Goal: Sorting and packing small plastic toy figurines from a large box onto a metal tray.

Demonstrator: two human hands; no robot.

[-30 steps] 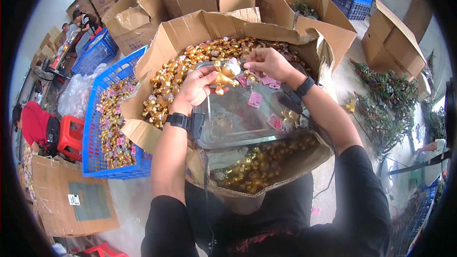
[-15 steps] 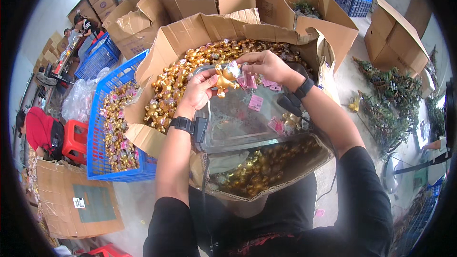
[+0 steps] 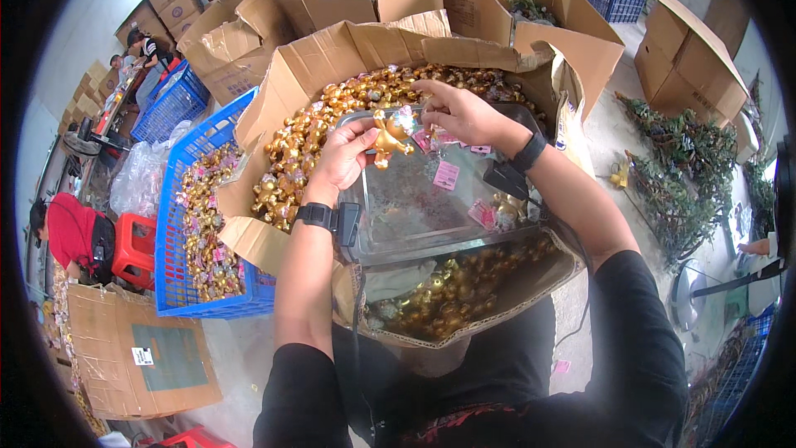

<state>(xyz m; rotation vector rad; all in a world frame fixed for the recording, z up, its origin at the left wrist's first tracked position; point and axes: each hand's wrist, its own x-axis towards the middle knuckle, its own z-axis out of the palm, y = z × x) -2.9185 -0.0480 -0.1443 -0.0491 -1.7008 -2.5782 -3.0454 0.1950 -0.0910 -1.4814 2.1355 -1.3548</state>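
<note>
My left hand (image 3: 344, 158) grips a small gold figurine (image 3: 388, 139) over a shiny metal tray (image 3: 414, 207). My right hand (image 3: 460, 112) pinches a pink tag (image 3: 424, 137) right beside the figurine, fingers closed on it. Loose pink tags (image 3: 446, 174) lie on the tray. Behind the tray a big open cardboard box (image 3: 307, 75) is full of gold figurines (image 3: 290, 158). Under the tray, near my lap, a second box (image 3: 497, 315) holds more gold pieces (image 3: 439, 294). Both wrists wear black bands.
A blue plastic crate (image 3: 170, 224) with wrapped gold pieces stands at my left. Open cardboard boxes (image 3: 497, 0) crowd the back. Green plastic branches (image 3: 680, 191) lie on the floor at right. A person in red (image 3: 70, 232) sits at far left by a red stool (image 3: 133, 249).
Both hands stay together over the tray, working on the gold figurine; the view has shifted slightly. The right hand's fingers have moved closer onto the tag.
</note>
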